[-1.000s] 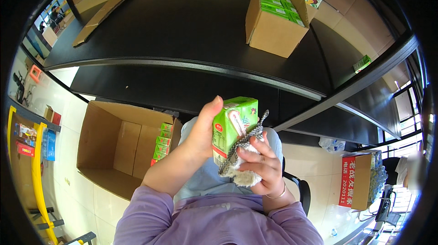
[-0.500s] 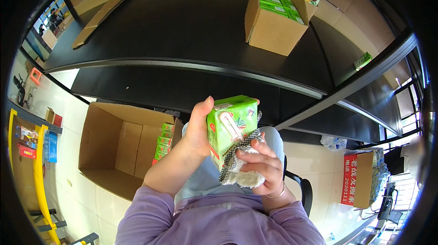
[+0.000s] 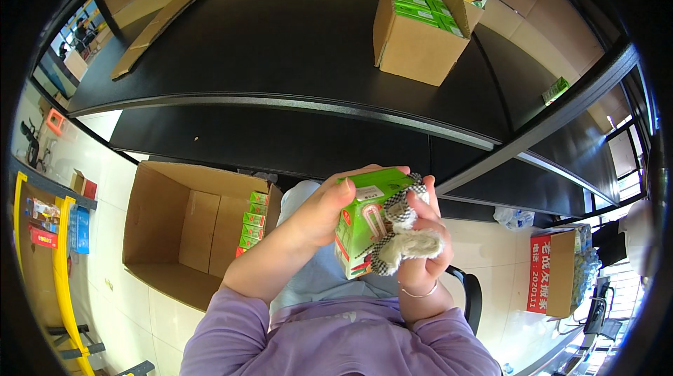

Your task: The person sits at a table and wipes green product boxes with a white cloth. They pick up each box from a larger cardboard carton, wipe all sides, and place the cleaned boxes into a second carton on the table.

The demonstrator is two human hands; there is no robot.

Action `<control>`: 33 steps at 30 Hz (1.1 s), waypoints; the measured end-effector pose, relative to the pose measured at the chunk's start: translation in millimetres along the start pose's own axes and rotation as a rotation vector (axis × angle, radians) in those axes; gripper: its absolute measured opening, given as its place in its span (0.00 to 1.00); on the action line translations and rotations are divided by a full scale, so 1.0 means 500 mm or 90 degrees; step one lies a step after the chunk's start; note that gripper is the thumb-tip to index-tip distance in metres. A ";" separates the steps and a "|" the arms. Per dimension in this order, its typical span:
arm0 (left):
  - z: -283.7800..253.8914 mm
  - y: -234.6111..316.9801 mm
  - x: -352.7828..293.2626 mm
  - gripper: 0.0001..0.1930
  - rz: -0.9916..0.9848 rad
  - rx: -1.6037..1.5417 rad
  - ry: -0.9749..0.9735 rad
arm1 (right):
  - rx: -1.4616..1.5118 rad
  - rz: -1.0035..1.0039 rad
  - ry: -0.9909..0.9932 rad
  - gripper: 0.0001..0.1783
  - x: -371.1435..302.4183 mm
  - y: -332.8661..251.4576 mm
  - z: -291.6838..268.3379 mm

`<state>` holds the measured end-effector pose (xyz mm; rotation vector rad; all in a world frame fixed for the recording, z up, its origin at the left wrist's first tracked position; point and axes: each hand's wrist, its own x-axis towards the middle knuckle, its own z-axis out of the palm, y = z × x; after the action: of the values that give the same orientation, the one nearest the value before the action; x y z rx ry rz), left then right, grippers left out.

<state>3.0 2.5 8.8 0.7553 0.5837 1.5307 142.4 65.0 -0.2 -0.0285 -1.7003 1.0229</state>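
Green drink carton (image 3: 364, 218) held upright-tilted above lap, gripped from left by left hand (image 3: 319, 211), thumb on front face. Checked cloth (image 3: 399, 236) pressed against carton's right side by closed right hand (image 3: 420, 236); carton's right face hidden behind it. Open cardboard box (image 3: 189, 229) on floor at left, green cartons (image 3: 252, 222) stacked inside, partly hidden by left forearm.

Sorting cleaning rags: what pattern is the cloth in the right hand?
Black-and-white check cloth with fluffy pale backing, head view.

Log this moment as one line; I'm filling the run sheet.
left hand: holds green carton | right hand: presses checked cloth on carton | open box below
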 end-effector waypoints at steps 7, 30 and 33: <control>0.006 0.006 -0.002 0.31 0.040 0.077 0.128 | -0.100 0.023 0.027 0.09 0.006 -0.003 -0.002; -0.009 -0.020 0.007 0.19 -0.012 -0.113 0.241 | 0.032 0.135 -0.012 0.23 0.009 0.020 -0.009; -0.003 -0.013 0.004 0.20 0.001 -0.145 0.246 | 0.049 0.162 -0.049 0.20 -0.021 0.016 0.001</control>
<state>6.1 5.3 3.5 0.2853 0.6767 1.7241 142.5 64.3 -13.2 -0.1603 -1.7557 1.2913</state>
